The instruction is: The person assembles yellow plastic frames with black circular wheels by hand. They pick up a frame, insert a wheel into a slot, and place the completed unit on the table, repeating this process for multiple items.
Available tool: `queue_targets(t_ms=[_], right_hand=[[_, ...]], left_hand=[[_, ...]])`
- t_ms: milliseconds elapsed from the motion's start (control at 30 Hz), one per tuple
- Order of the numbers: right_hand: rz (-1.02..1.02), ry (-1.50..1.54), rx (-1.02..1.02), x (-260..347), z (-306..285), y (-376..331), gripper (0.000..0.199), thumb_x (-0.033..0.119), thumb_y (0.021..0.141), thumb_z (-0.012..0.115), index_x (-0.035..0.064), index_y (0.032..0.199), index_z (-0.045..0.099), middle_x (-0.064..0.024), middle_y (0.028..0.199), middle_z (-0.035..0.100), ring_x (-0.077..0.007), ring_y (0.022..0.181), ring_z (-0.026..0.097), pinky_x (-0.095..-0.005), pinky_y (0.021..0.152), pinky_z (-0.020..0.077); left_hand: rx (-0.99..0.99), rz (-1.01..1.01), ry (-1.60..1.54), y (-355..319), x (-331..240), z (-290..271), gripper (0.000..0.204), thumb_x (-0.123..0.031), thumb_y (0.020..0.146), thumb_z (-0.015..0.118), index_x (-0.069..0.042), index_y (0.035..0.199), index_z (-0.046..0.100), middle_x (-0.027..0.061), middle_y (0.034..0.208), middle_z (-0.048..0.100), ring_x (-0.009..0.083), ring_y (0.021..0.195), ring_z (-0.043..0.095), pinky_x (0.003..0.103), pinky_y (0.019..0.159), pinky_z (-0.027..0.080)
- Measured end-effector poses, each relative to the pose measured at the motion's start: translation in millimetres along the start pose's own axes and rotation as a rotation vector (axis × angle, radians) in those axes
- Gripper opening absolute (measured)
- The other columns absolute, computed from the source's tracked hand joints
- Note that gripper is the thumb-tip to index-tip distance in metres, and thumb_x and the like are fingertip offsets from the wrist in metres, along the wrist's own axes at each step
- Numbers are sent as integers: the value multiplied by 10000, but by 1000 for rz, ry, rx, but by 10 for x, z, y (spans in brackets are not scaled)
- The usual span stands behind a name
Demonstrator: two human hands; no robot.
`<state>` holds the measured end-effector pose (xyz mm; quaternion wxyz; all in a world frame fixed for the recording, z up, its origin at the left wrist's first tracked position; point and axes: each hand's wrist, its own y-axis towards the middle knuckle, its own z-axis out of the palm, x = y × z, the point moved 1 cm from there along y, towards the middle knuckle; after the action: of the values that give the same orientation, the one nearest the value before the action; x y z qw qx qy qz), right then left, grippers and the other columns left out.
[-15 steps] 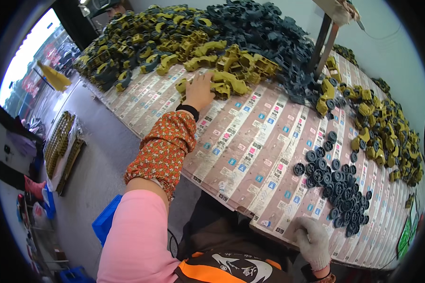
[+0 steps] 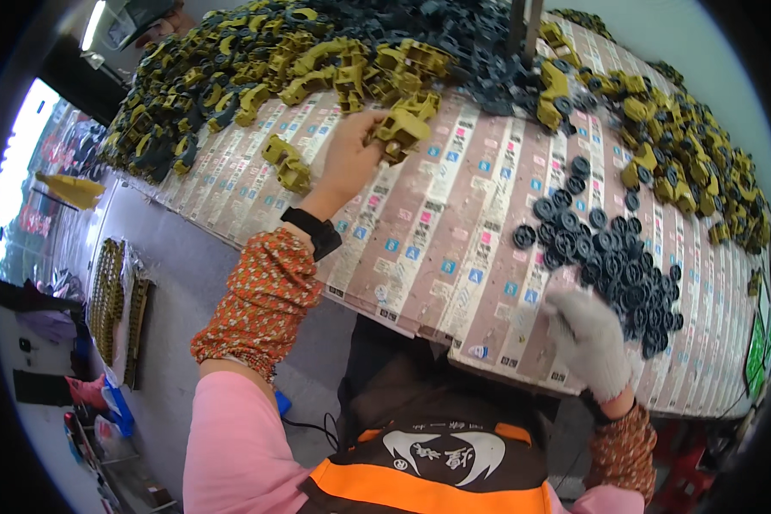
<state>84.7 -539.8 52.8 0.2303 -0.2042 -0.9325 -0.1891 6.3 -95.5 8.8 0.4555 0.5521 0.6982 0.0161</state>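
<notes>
Head view — left hand (image 2: 349, 158) grasps yellow part (image 2: 404, 128); dark wheels (image 2: 630, 295) lie just beside gloved right hand (image 2: 593, 343), the nearer one — its grip can't tell.

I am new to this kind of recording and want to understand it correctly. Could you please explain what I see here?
There is no machine here: a person works with their own two hands. Both pictures come from a wide fisheye camera on the person's head, looking down, so straight edges bend near the rim.

The uncovered left hand reaches over the table and appears to grip an olive-yellow part. The right hand, in a grey glove, is near the loose dark wheels; whether it holds anything is hard to tell.

Farther back are heaped olive-yellow pieces and dark pieces.
</notes>
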Motion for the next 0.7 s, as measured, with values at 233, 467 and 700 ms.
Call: queue_targets(t_ms=[233,467,700], right_hand=[[104,-73,-166,-311,199,356,167,127,957,660,71,1113,683,-180,972,694,-394,917,695,-467,781,560],[27,-520,-66,-156,507,854,199,185,885,734,74,1043,689,-162,1016,661,-353,942,703,-466,782,591],[62,-495,-40,-160,611,831,280,100,837,734,21,1085,632,-195,1101,650,-376,1020,681,-471,849,586]], left_hand=[[-3,237,25,-658,-1261,162,255,-92,827,779,-128,1070,712,69,1085,648,313,1095,573,437,973,423],[267,418,429,-1734,-1522,525,481,-143,747,828,-265,1191,689,24,1244,553,287,1247,484,482,1054,332],[439,-34,-33,-1960,-1623,135,733,26,704,757,-199,1380,582,125,1372,452,386,1379,397,466,1206,316]])
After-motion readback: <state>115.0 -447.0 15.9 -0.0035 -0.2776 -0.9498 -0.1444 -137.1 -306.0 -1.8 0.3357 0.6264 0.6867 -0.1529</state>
